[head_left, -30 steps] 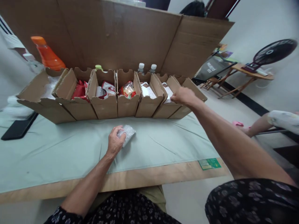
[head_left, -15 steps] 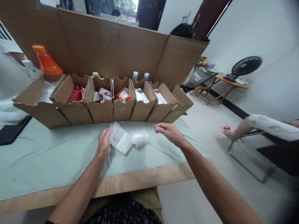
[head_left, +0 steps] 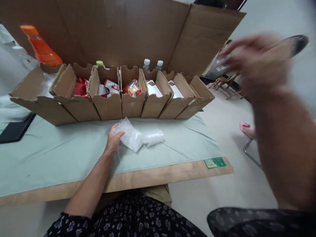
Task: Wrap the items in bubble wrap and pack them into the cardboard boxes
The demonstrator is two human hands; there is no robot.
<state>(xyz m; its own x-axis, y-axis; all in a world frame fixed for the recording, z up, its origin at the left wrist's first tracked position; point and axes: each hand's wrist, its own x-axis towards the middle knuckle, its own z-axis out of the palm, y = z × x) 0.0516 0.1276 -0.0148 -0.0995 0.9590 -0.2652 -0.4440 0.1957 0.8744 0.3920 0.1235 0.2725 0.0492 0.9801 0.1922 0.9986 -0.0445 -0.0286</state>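
My left hand (head_left: 115, 138) grips the left edge of a flat piece of clear bubble wrap (head_left: 130, 135) on the pale green tablecloth, its thumb lying over the top. Touching the right end of that piece is a rolled bubble-wrap bundle (head_left: 154, 137); what is inside it cannot be made out. My right hand (head_left: 259, 62) is raised high at the right, off the table and close to the camera. Motion smears its fingers, so I cannot see whether anything is in them.
A row of cardboard bins (head_left: 111, 107) stands behind, holding red packets (head_left: 80, 88), a snack bag (head_left: 132, 88) and white boxes (head_left: 153, 89). An orange bottle (head_left: 41, 47) and a tall cardboard panel (head_left: 111, 33) are beyond. A black tray-like object (head_left: 16, 130) lies left; a green label (head_left: 214, 163) marks the table's front edge.
My right hand has swung up and right, away from the bubble-wrap roll. My left thumb has come over the bubble-wrap sheet. The camera view has tilted downward.
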